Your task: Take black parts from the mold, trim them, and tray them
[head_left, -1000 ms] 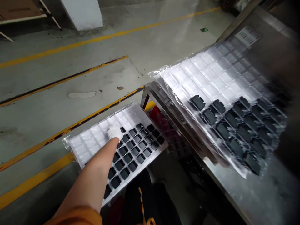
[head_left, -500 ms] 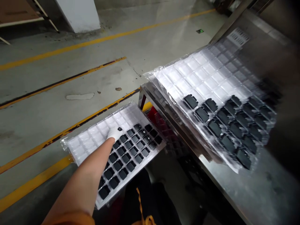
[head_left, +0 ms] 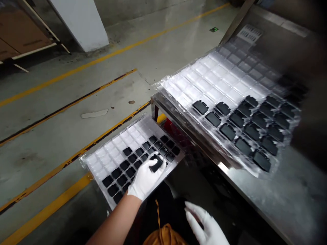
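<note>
My left hand [head_left: 144,179], in a white glove, is shut on a small black square part [head_left: 156,163] and hovers over a clear blister tray [head_left: 108,158]. Rows of similar black parts [head_left: 124,165] fill the tray's lower pockets, while its left pockets show bare. My right hand [head_left: 204,224], also gloved in white, is low at the bottom of the view with its fingers apart and nothing in them. A larger clear plastic-wrapped tray [head_left: 212,80] rests tilted to the right, holding several rows of black parts [head_left: 227,132].
A stainless steel table [head_left: 258,194] runs along the right side. Red items [head_left: 169,126] sit beneath its edge. An orange cord [head_left: 163,236] hangs at the bottom. Beyond lie a concrete floor [head_left: 68,109] with yellow lines, a white pillar [head_left: 79,23] and cardboard [head_left: 20,30].
My left hand has moved down and right across the tray with a black part now in it. My right hand has come into view at the bottom. The whole view has shifted slightly.
</note>
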`<state>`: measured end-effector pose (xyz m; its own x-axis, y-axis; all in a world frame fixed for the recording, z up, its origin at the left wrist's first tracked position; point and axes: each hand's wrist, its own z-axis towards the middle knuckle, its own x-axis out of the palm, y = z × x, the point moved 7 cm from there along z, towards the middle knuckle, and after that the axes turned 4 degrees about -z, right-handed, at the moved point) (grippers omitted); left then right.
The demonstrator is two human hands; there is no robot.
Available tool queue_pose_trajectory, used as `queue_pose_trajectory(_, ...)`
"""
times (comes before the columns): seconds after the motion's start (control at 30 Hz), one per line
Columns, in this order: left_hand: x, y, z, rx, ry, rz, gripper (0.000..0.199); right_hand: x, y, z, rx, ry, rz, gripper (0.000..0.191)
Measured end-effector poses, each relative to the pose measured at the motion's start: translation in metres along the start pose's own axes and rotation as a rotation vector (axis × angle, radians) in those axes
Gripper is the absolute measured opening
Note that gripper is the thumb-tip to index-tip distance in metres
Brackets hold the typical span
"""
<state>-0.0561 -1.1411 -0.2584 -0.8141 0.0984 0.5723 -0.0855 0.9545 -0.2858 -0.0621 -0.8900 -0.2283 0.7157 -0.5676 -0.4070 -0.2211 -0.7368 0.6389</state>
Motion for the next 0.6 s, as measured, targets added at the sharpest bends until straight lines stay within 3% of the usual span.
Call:
queue_pose_trajectory(0.1,0.031,0.025,-0.029,-0.057,0.073,-0.168,0.031,0.001,0.043,0.015,-0.022,0.003,0.212,0.050)
queue_pose_trajectory(0.23,0.053,0.032,-0.052,0.071,0.157,0.021,0.030,0.000,0.081,0.018,-0.033,0.001,0.487,0.042)
queue_pose_trajectory(0.43,0.067,0.038,-0.070,0.097,0.175,0.188,0.021,0.004,0.098,0.010,-0.063,0.089,0.671,0.036)
queue_pose_trajectory(0.6,0.071,0.050,-0.078,0.103,0.181,0.305,0.018,0.007,0.102,0.014,0.028,-0.009,0.698,0.044)
